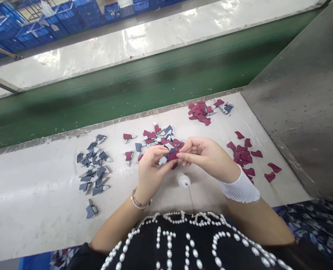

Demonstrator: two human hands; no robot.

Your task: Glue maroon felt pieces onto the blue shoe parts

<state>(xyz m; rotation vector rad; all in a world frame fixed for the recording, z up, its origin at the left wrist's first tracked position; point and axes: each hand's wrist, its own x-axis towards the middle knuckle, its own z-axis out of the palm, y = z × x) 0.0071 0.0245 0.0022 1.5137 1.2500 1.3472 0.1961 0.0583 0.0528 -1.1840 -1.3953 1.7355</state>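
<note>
A white tabletop (42, 213) is stretching right across here, the green belt (121, 86) lying along its far edge, a metal panel (303, 108) rising along its right edge. Blue pieces (94, 165) are lying over on the left, a mixed pile (155, 138) is sitting mid-table, red pieces (242, 154) are lying by the right edge. Now the right hand (208, 154): thumb and fingers are pinching tight! The left hand (152, 167) is curling, its fingertips nearly meeting. A bottle (183, 180) is sitting towards the near edge. And the red piece (172, 155)? Both hands are gripping it, just above the mixed pile's near side, blue and pale bits showing against it; whether they're joined, I can't tell.
</note>
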